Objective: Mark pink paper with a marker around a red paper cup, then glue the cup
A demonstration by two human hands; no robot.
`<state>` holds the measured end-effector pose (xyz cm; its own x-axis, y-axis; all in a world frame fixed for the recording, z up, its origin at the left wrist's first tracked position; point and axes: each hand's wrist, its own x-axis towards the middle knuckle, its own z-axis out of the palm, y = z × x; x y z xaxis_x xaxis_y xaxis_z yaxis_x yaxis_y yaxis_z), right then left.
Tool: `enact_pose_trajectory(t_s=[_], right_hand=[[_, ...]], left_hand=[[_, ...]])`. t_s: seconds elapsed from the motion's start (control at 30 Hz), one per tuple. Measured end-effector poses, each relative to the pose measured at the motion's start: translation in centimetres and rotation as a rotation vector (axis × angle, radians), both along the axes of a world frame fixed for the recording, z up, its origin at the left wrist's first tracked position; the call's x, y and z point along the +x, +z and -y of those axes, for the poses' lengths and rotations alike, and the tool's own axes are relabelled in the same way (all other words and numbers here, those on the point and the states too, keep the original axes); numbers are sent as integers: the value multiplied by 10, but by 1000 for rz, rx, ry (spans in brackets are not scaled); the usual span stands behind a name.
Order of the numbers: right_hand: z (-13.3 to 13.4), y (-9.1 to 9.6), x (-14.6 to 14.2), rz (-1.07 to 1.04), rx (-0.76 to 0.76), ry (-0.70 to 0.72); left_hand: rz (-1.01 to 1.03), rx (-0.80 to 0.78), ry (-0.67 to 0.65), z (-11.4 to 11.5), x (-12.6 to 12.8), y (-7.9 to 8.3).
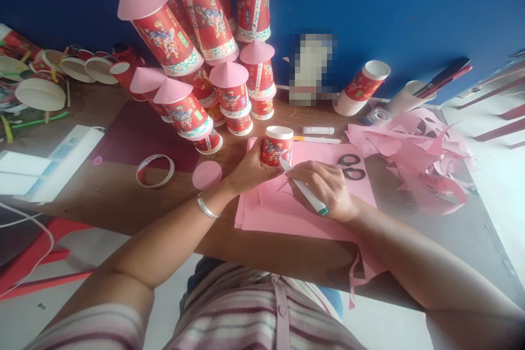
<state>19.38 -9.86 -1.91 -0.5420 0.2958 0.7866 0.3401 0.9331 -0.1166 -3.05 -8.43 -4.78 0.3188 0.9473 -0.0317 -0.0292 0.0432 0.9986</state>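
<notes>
A red printed paper cup (277,146) with a white rim is held upright in my left hand (251,168), the fingers wrapped round its side and base. My right hand (322,186) grips a white marker (307,194) with a green end, its tip at the lower part of the cup. Pink paper sheets (262,216) lie stacked beneath both hands. Black-handled scissors (353,174) rest on the sheets beside my right hand, their blades hidden. A pink paper disc (207,175) lies left of my left hand.
Several red paper-cup towers with pink cone tops (180,104) stand at the back left. Pink paper scraps (414,153) are heaped on the right. A glue stick (318,130), stacked cups (363,87) and a pen cup (410,97) sit behind. A paper ring (155,170) lies left.
</notes>
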Motion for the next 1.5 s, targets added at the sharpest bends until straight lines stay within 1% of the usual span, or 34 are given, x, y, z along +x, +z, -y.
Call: enact_pose_trajectory(t_s=[0.33, 0.63, 0.8, 1.0, 1.33, 1.5], right_hand=[[0, 1, -2, -26, 12, -39], [0, 4, -1, -13, 14, -39], [-1, -1, 0, -32, 17, -37], [-1, -7, 2, -31, 9, -69], [0, 1, -1, -21, 2, -45], [1, 1, -1, -18, 3, -34]], left_hand=[[52, -17, 0, 0, 0, 2], [59, -26, 9, 1, -1, 3], [67, -18, 2, 1, -1, 2], [49, -4, 2, 0, -1, 4], [49, -13, 11, 1, -1, 2], [53, -15, 20, 1, 0, 3]])
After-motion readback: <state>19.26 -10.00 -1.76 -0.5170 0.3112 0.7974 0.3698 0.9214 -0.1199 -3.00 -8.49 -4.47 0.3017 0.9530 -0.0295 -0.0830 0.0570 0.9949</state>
